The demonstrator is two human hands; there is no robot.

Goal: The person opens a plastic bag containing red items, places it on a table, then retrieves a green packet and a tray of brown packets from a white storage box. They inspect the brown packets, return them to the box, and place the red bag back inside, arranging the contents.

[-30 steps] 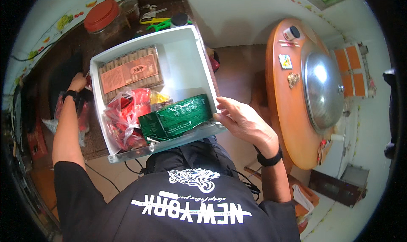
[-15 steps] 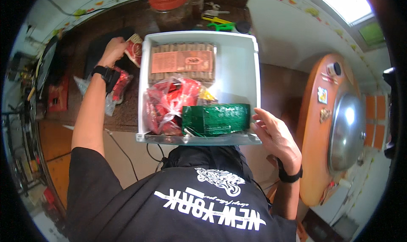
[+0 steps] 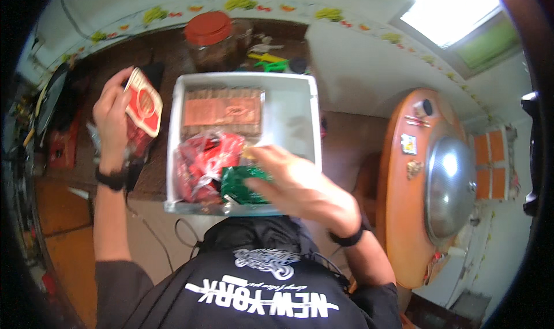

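1 flat red packet [image 3: 145, 103], pale-edged, just right of the left hand [image 3: 112, 111], clamped between thumb and fingers. Right hand [image 3: 291, 178] blurred, thumb and fingers apart, over glossy green package [image 3: 235, 188]; contact cannot be told. Left of its fingertips: crinkled red-filled clear bag [image 3: 210, 156]; beyond, ribbed brown pack [image 3: 222, 111]. White rectangular bin [image 3: 292, 107] beneath.

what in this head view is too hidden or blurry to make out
Head view:
- green package: right end hidden by the right hand
- right hand: blurred, so contact is unclear
- silver domed cover: hides the tabletop beneath
- red-lidded jar: contents too dim
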